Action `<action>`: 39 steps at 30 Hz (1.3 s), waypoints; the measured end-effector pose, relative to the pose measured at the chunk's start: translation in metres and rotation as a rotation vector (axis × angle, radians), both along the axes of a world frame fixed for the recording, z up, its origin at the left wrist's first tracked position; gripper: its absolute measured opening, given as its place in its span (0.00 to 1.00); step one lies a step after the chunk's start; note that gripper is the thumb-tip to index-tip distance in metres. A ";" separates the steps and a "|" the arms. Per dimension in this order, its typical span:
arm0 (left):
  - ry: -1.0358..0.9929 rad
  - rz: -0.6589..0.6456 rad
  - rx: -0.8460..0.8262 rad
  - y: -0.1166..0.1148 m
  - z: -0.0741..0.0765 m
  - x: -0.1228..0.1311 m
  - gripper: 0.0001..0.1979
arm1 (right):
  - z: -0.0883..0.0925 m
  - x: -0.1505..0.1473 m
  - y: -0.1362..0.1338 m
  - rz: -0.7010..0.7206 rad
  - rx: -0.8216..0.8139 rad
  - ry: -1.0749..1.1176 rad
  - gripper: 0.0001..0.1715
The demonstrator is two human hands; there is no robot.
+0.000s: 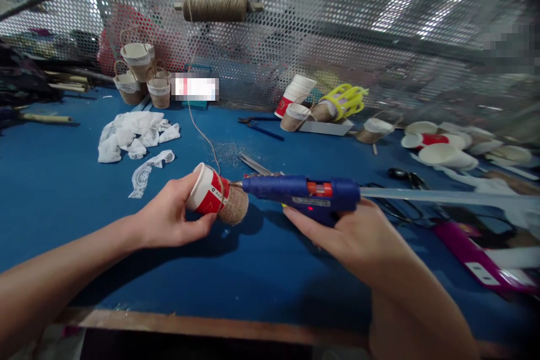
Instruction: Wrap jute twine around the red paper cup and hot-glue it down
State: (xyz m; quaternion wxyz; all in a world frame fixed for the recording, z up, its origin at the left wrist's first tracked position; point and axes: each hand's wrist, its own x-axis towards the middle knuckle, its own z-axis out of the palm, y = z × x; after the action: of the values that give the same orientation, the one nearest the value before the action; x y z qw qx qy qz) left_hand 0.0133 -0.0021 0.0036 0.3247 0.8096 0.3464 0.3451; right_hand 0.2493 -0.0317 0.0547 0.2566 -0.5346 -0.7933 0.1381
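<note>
My left hand (179, 211) is closed around a red and white paper cup (206, 188), which lies tilted with its rim toward the upper left. Jute twine (234, 206) is wound round the base part of the cup. A loose strand of it runs up to a spool of twine (215, 7) on the mesh wall. In my right hand (350, 230) is a blue hot glue gun (291, 191) with a long clear glue stick out of its back. Its nozzle is at the cup's side, by the edge of the winding; whether it touches I cannot tell.
Scissors (253, 164) and pliers (264, 126) lie beyond the glue gun. White lace (126, 132) is heaped at left, below small twine-wrapped baskets (137, 56). Stacked cups (297, 93) stand at the back, more cups (447, 156) at right. A purple power strip (476, 253) with cables lies front right.
</note>
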 end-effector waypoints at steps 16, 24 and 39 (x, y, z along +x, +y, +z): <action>0.019 -0.037 0.087 0.000 0.001 -0.002 0.05 | 0.000 0.002 -0.001 -0.042 -0.018 -0.034 0.18; 0.007 -0.056 0.111 0.002 0.000 -0.001 0.07 | 0.003 0.001 -0.003 -0.075 -0.075 -0.010 0.17; -0.012 0.033 -0.127 0.004 0.001 0.000 0.07 | 0.003 -0.004 -0.006 -0.001 -0.083 -0.005 0.14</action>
State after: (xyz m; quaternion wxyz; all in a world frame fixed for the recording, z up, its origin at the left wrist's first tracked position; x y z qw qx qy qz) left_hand 0.0135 0.0018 0.0042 0.3716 0.7795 0.3791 0.3325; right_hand 0.2458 -0.0379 0.0573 0.2322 -0.5456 -0.7872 0.1695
